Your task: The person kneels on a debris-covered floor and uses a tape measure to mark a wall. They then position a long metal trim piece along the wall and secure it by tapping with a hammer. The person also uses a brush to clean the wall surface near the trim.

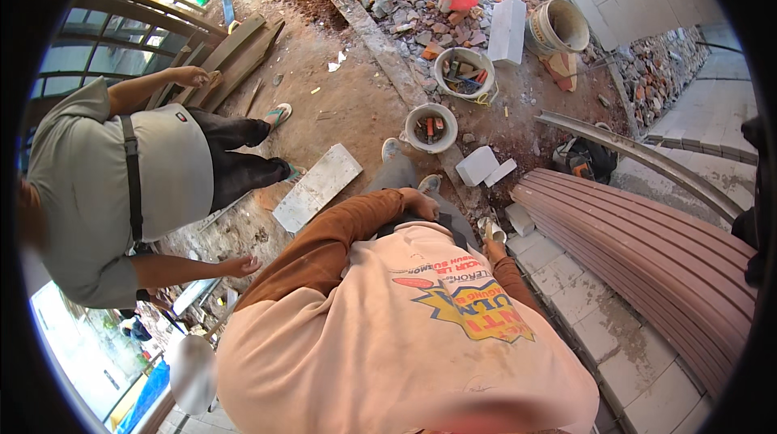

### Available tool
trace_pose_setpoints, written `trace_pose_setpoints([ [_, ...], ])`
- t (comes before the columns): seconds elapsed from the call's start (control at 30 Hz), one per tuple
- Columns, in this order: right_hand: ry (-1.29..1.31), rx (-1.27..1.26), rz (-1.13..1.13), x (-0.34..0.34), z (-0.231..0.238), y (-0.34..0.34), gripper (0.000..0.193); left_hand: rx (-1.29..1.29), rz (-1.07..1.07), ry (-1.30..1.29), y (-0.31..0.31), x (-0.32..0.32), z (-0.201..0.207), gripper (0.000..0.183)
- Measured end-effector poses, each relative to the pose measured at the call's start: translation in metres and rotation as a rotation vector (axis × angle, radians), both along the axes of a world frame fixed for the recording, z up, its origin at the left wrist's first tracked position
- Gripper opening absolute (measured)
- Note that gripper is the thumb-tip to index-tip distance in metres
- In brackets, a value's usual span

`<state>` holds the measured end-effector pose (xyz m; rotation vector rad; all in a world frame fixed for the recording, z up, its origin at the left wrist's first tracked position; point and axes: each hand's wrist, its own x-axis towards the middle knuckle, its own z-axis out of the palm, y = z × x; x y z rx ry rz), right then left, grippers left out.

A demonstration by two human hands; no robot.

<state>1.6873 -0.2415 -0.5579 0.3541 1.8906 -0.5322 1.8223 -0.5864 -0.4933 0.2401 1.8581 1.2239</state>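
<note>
My left hand (422, 204) is drawn in at my waist, its fingers curled against my dark clothing. Whether anything sits inside that curl is hidden. Lower on the right, my right hand (492, 249) closes around a small whitish, cup-like thing (495, 231), too small to name surely. Ahead of my feet stands a pale bucket (431, 148) with reddish pieces and tools in it. A second bucket (443, 87) behind it holds several tools, some red-handled. Two white blocks (477, 166) lie on the ground to the right of the nearer bucket.
A person (162, 167) in a grey shirt stands at left, hands apart from mine. A light slab (318, 188) lies between us. Ribbed reddish panels (639, 264) run along the right. Rubble (453, 29), a larger bucket (558, 27) and a tall white block (507, 31) are beyond.
</note>
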Motion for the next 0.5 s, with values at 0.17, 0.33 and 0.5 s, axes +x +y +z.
trace_pose_setpoints([
  [0.17, -0.054, 0.011, 0.168, -0.036, -0.018, -0.032, 0.037, 0.078, 0.340, -0.067, -0.034, 0.052, -0.007, 0.036],
  [0.33, -0.144, 0.137, 0.464, -0.070, -0.022, -0.115, 0.035, 0.189, 0.431, -0.214, -0.074, 0.074, -0.010, 0.038],
  [0.5, 0.026, 0.110, 0.480, -0.071, -0.014, -0.228, 0.039, 0.124, 0.527, 0.024, -0.131, 0.080, -0.024, 0.035],
])
